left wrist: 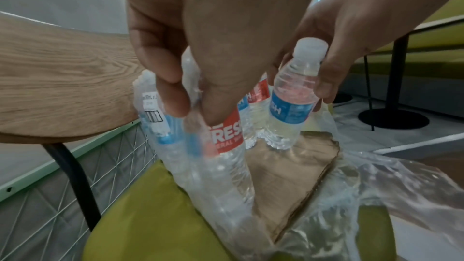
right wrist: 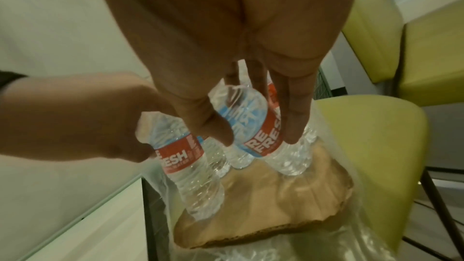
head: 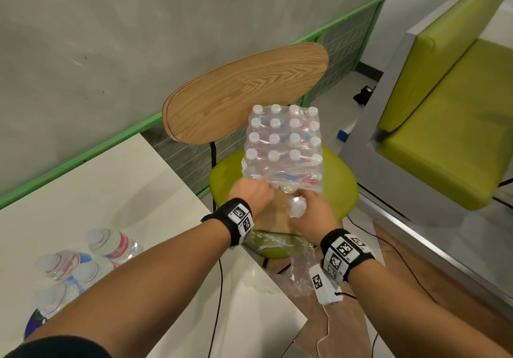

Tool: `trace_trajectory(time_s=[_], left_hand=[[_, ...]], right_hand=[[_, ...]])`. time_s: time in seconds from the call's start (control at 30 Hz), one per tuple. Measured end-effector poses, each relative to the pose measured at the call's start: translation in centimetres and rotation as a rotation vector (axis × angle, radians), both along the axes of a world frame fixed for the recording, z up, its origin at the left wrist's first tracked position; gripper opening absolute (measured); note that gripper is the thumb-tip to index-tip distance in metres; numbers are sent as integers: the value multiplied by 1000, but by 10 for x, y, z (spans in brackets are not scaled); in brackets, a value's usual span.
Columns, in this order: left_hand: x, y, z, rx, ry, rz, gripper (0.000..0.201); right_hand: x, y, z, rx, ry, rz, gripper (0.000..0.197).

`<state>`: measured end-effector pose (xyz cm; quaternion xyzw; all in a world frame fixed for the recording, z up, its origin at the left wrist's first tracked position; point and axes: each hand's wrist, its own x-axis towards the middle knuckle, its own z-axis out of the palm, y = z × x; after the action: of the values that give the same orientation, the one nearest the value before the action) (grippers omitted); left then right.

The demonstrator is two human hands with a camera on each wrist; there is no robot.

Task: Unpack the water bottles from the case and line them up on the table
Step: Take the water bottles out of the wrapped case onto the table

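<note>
Risk: case [head: 283,146] sitting on chair seat [head: 341,180], torn film sagging; neighbouring bottles possibly tipping off cardboard tray [left wrist: 288,176].

Left hand [head: 251,193] grip pinching film. Right hand [head: 311,213] grip curling round bottle [right wrist: 253,126]. Unpacked bottles [head: 111,243] lying on counter [head: 125,180].

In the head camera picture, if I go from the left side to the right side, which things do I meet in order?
Loose bottles on the table → left hand → right hand → green bench seat.
</note>
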<state>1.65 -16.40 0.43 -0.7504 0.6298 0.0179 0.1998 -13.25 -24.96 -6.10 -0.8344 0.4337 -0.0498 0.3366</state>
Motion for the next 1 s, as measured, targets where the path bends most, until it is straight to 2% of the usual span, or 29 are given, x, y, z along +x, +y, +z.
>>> trace_trajectory(time_s=[0.2,0.3,0.4,0.47,0.53,0.73,0.83,0.9,1.0], left_hand=[[2,25,-1,-78,24,-146,26],[6,48,-9,-108,160,-135,43],[8,81,-15,-148,362,36,64],[16,104,-14,-205,530,220,64],[35,124,-8,-259,622,370,58],[122,178,11,-391,472,671,45],[162,197,21,-437,477,840,46],[184,202,21,-422,488,913,45],[207,204,10,-339,484,960,33]], right_hand=[[-11,-9,10,1,75,100,63],[-9,-8,12,0,63,118,62],[-9,-6,10,14,13,119,62],[-10,-6,7,8,-18,126,64],[-11,-4,5,-25,-20,136,67],[-8,6,6,-105,-10,166,61],[-4,8,6,-116,-11,134,60],[-2,9,8,-100,-2,112,58],[-2,14,21,-97,24,136,54]])
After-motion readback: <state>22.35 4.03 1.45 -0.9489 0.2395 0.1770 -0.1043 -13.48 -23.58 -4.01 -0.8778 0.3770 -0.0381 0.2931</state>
